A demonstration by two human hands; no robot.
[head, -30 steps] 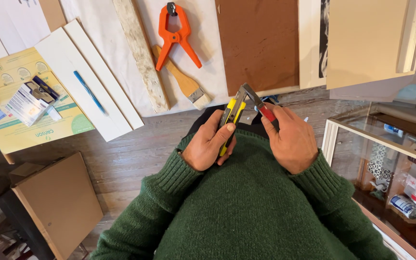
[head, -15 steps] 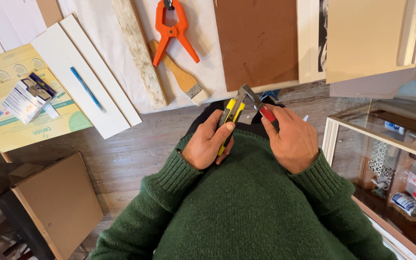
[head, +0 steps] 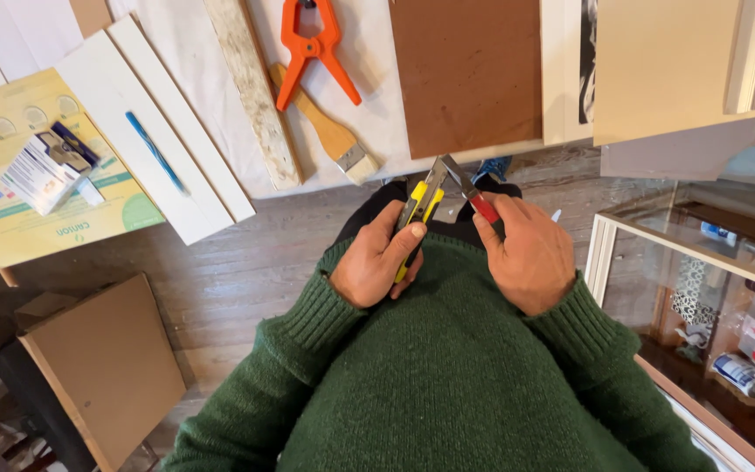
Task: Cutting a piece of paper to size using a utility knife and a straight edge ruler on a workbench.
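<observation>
My left hand (head: 379,264) grips a yellow and black utility knife (head: 419,210) with its blade end pointing away from me. My right hand (head: 526,255) holds a small red-handled tool (head: 474,197) whose metal tip meets the front end of the knife. Both hands are close together in front of my green sweater (head: 447,376), just below the edge of a white work surface (head: 211,96).
On the white surface lie an orange spring clamp (head: 312,48), a wooden paintbrush (head: 329,131), a strip of wood (head: 251,87), a brown board (head: 465,70), white boards with a blue pen (head: 155,150), a yellow pad (head: 19,175). A cardboard box (head: 107,367) is at left, a glass cabinet (head: 701,297) at right.
Both hands stay nearly still with the knife and the red tool; the view has shifted only slightly.
</observation>
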